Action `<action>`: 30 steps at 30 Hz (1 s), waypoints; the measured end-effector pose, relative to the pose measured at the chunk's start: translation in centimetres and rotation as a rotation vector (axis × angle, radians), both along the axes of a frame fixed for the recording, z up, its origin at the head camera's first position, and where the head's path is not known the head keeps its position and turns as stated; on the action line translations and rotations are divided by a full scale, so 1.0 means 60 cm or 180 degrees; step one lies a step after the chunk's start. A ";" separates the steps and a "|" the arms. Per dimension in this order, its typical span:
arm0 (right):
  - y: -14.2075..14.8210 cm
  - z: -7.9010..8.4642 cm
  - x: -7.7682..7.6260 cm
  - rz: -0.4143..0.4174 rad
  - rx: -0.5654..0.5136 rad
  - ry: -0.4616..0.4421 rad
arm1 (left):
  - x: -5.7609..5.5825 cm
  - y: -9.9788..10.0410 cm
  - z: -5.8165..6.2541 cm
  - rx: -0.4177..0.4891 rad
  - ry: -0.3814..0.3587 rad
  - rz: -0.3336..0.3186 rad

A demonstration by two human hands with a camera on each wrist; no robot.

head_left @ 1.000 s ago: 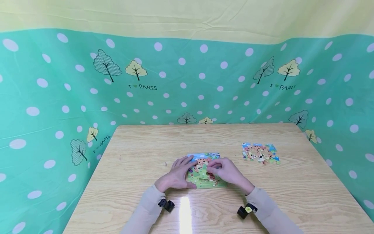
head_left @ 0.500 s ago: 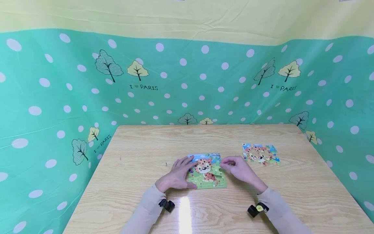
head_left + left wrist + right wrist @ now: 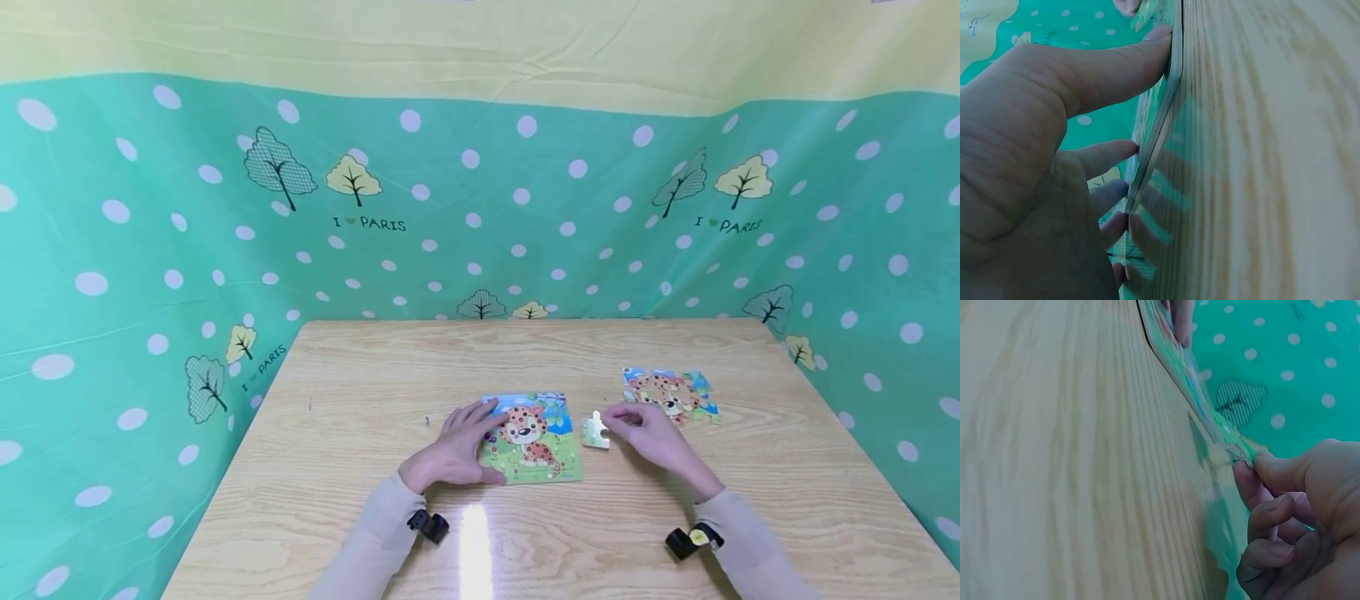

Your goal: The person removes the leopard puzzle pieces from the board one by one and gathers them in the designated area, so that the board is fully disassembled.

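Note:
A puzzle board (image 3: 534, 457) with a spotted leopard cub picture lies on the wooden table in the head view. My left hand (image 3: 453, 450) rests on the board's left side, fingers and thumb spread and fairly straight. In the left wrist view its thumb (image 3: 1116, 69) touches the board near its edge. To the board's right, my right hand (image 3: 651, 432) pinches a pale green puzzle piece (image 3: 596, 432) between thumb and forefinger. The right wrist view shows that piece (image 3: 1235, 440) tilted above the tabletop, its far end overlapping the board in sight; the other fingers curl inward.
A group of joined puzzle pieces (image 3: 670, 395) with a leopard face lies behind and right of my right hand, partly hidden by it. A green dotted cloth (image 3: 517, 217) hangs behind and beside the wooden table (image 3: 375, 367).
My right hand has moved right, off the board, with the puzzle piece pinched in it. The leopard's picture on the board is uncovered. The left hand has stayed in place.

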State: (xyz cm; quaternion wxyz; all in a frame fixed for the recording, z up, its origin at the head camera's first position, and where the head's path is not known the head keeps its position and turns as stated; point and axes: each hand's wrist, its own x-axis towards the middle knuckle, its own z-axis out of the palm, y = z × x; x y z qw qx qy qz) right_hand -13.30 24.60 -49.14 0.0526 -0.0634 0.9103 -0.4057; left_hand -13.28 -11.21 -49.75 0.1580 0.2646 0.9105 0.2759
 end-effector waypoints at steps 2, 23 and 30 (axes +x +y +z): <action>0.011 0.000 0.002 -0.0039 0.0047 0.0020 | 0.000 0.000 0.001 -0.0008 -0.0007 -0.0001; 0.090 0.001 0.009 -0.0188 0.0519 0.0087 | -0.001 -0.001 0.001 0.0037 -0.0029 -0.0012; 0.098 0.004 0.008 -0.0187 0.0629 0.0102 | -0.002 -0.001 0.000 0.0048 -0.0035 -0.0011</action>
